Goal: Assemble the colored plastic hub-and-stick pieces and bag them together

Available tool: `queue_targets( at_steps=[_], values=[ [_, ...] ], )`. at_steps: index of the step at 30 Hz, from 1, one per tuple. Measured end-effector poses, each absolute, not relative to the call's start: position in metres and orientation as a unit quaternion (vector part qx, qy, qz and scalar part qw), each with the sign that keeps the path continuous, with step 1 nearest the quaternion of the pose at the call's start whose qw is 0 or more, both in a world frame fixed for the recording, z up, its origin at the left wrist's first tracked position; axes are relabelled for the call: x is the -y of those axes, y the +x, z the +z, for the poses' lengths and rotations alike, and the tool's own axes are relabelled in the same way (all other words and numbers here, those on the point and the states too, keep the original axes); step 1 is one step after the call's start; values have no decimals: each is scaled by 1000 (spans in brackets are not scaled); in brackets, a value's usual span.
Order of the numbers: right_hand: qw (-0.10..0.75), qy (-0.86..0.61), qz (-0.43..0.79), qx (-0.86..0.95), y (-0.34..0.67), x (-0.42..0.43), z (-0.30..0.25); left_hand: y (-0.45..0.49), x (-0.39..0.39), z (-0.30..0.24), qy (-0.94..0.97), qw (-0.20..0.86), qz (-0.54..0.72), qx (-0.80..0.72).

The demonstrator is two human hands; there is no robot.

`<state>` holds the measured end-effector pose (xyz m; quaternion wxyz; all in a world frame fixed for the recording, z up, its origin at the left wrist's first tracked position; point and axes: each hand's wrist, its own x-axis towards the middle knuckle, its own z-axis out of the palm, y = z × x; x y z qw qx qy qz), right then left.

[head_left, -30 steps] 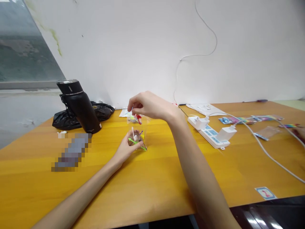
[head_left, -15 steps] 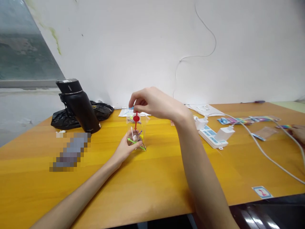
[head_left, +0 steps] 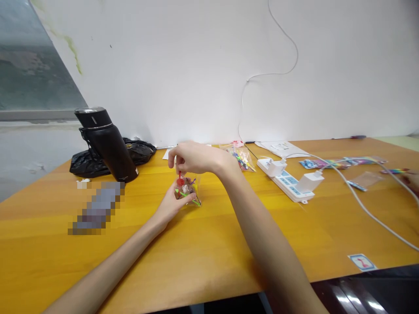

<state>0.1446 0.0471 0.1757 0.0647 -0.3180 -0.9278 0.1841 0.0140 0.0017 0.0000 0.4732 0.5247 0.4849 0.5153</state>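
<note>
My left hand (head_left: 173,202) grips a small clear plastic bag (head_left: 187,189) standing on the yellow wooden table (head_left: 209,248); the bag holds several coloured plastic picks, green, white and purple among them. My right hand (head_left: 193,158) is just above the bag's mouth, its fingers pinched on a red pick (head_left: 180,179) whose round head sits at the bag's top. Both forearms reach in from the bottom of the head view.
A black flask (head_left: 108,146) leans on a black plastic bag (head_left: 131,153) at the back left. Another clear bag of picks (head_left: 241,156) lies behind my right hand. A white power strip (head_left: 290,182) with chargers and cables, papers and coloured packets lie to the right. A blurred patch (head_left: 96,208) lies left.
My right hand has come down from above the bag, lowering the red pick into its mouth. The bag of picks behind it is now uncovered. My left hand has stayed put.
</note>
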Motion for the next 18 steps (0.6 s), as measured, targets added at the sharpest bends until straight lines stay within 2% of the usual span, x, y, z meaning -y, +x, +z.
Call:
queue_targets(
  at_steps=[5,11,14,18],
  values=[
    [25,-333,160,929,142,-48,175,14,-3,-2,524,477,513,-484],
    [8,-300,202,932,143,-52,173,14,-5,-3,510,486,522,-481],
    [34,-316,195,928,145,-52,175,13,-4,-4,512,477,532,-477],
    [111,-316,180,925,153,-49,182,13,-4,-5,512,469,538,-478]
  ],
)
